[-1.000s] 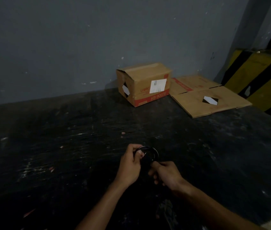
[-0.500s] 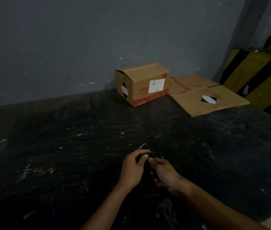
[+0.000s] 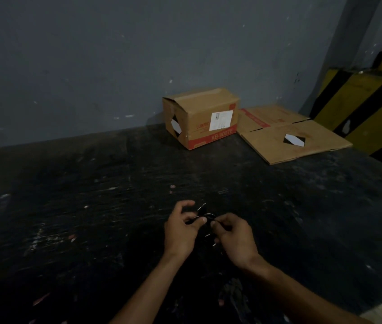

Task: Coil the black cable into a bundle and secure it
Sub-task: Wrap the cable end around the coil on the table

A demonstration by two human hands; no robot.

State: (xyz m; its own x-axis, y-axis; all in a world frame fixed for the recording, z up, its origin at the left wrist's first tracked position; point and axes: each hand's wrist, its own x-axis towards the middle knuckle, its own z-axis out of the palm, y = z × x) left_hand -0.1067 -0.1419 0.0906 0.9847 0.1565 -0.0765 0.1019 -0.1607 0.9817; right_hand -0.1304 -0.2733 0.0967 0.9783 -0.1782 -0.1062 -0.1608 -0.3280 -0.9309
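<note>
A small coil of black cable (image 3: 206, 218) is held between both hands just above the dark floor, hard to make out against it. My left hand (image 3: 180, 230) pinches its left side with thumb and fingers. My right hand (image 3: 234, 235) grips its right side, fingers curled. A thin pale strand, perhaps a tie, pokes up at the coil's top; most of the coil is hidden by my fingers.
A closed cardboard box (image 3: 200, 118) stands against the grey wall. A flattened cardboard sheet (image 3: 290, 139) lies to its right. A yellow-and-black striped barrier (image 3: 367, 118) fills the right corner. The dark scuffed floor (image 3: 91, 218) spreads around my hands.
Both hands have dropped slightly and closed in on the coil. The open loop seen a second ago is now squeezed small between my fingers.
</note>
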